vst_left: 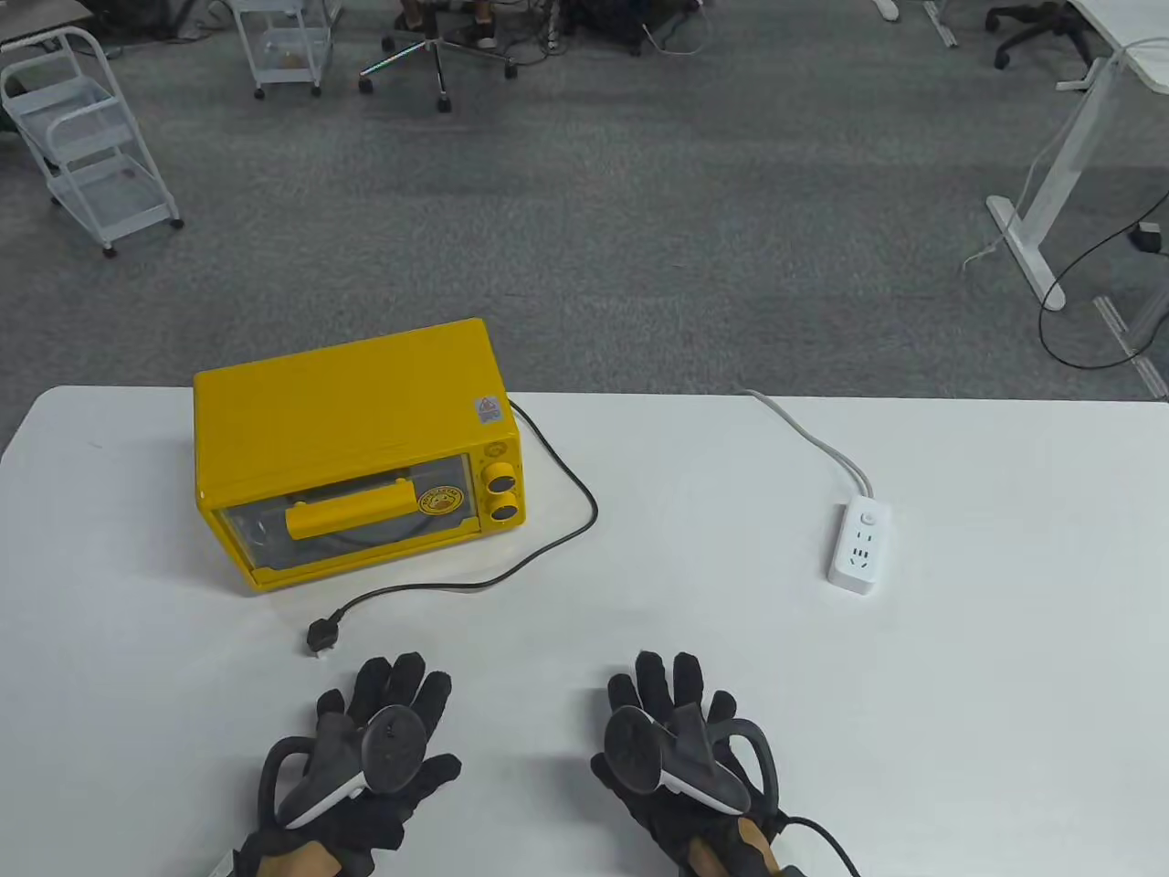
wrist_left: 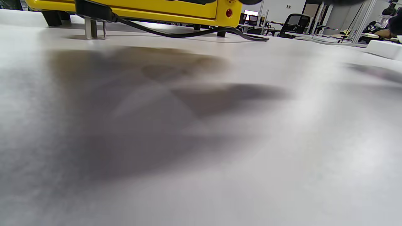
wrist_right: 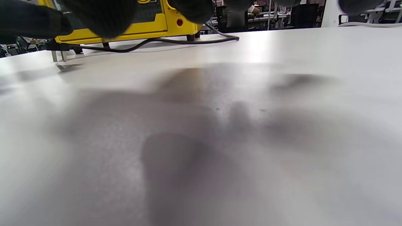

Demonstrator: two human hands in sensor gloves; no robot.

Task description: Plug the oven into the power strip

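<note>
Lying loose on the table (vst_left: 1005,731), the oven's black plug (vst_left: 322,634) is sitting just beyond the left hand (vst_left: 365,758), near the yellow oven (vst_left: 352,448). Both hands, left and right hand (vst_left: 676,740), are resting flat, fingers spread, holding nothing. Well right of the oven, the power strip (vst_left: 859,546) is lying with its long axis running away from the hands.

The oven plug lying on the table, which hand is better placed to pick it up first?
Left. The plug lies loose on the table just ahead of the left hand, almost at its fingers. The right hand is farther off, nearer the power strip, so it could steady that.
</note>
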